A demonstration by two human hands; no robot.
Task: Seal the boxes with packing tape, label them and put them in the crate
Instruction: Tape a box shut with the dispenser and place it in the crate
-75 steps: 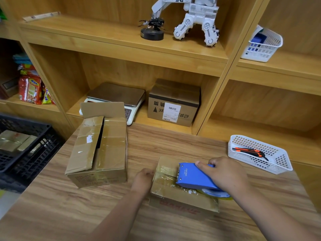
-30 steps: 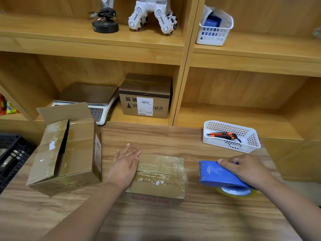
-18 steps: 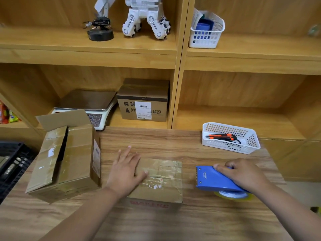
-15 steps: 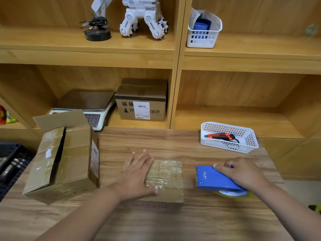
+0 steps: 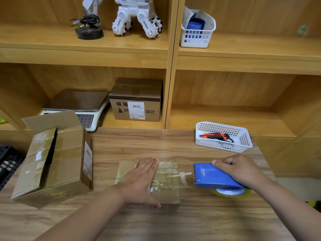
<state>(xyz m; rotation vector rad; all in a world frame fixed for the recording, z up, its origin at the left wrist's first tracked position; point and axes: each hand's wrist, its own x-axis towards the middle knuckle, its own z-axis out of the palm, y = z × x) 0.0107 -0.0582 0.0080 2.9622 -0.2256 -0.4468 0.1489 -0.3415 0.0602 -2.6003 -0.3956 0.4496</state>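
A small flat cardboard box (image 5: 166,186) lies on the wooden table (image 5: 156,226), its top covered in clear tape. My left hand (image 5: 140,180) lies flat on the box with straight fingers. My right hand (image 5: 241,171) grips a blue tape dispenser (image 5: 212,176) just right of the box. A strip of clear tape (image 5: 184,176) stretches from the box to the dispenser's blade. A bigger cardboard box (image 5: 55,160) stands at the left with one flap up. The black crate (image 5: 7,164) shows at the far left edge.
A white basket (image 5: 224,136) with an orange-and-black knife stands at the table's back right. Behind the table, shelves hold a scale (image 5: 78,108), a labelled box (image 5: 137,101), a white toy robot (image 5: 137,16) and another white basket (image 5: 198,28).
My right hand has drawn the dispenser off the small box to its right side. My left hand has slid from the box's left edge onto its top.
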